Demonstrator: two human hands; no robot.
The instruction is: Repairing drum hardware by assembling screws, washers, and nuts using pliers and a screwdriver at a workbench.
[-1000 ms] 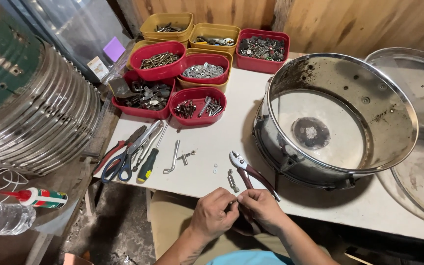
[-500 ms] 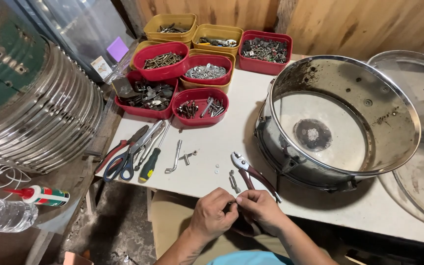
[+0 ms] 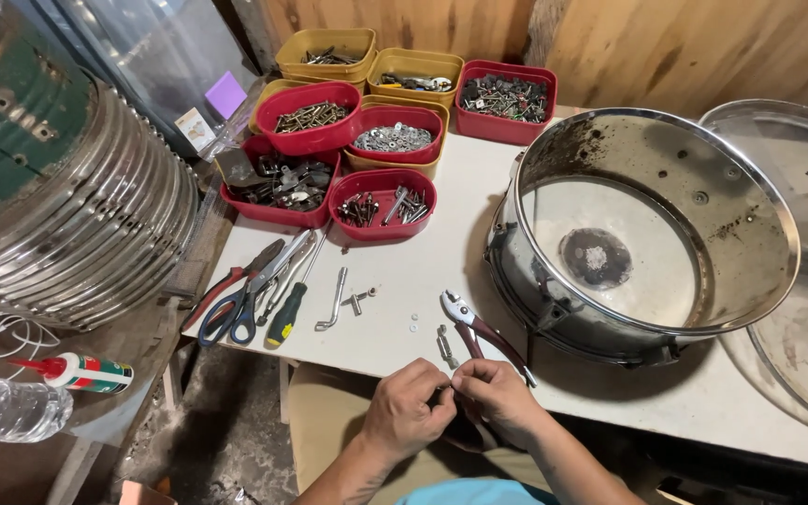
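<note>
Hands first: left hand (image 3: 411, 409) and right hand (image 3: 495, 397) are pinched together at the table's near edge, fingertips meeting on some tiny part. It's too small to make out what, so I can't tell exactly what the pinch holds, but both hands are closed, not open.

Just beyond the right hand lie the pliers (image 3: 482, 335), red handles almost touching its knuckles, long axis running away and left, jaws at the far end. So the right hand is clearly nearer. 1 small metal fitting (image 3: 445, 345) sits just left of them, with 1 or 2 washers (image 3: 413, 325) past that.

Further left of the pinch: 1 bent key (image 3: 332, 301), 1 green-handled screwdriver (image 3: 286, 314), scissors (image 3: 233, 316).

Further out right, 1 steel drum shell (image 3: 638, 224) stands on the white table (image 3: 460, 201). At the back I count 7 tubs (image 3: 382, 202) of screws and bolts, 4 red and 3 yellow.
</note>
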